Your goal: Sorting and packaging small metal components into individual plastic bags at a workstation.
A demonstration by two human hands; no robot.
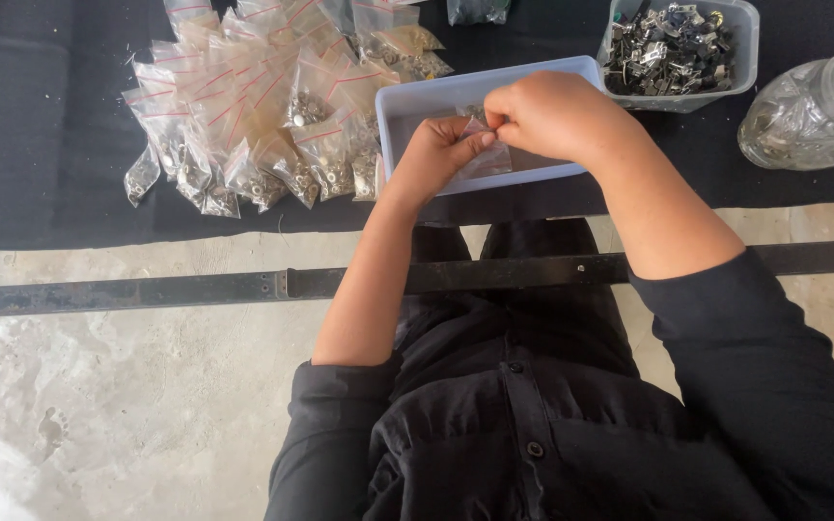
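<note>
My left hand and my right hand meet over a shallow pale-blue tray on the black mat. Between them they hold a small clear plastic bag; the left hand's fingers grip it from below and the right hand's fingertips pinch its top edge. What the bag contains is hidden by my hands. Both sleeves are black and pushed up the forearms.
A heap of several small clear zip bags filled with metal parts lies left of the tray. A clear tub of dark metal pieces stands at the back right, beside a glass jar. A dark metal bar crosses the concrete floor.
</note>
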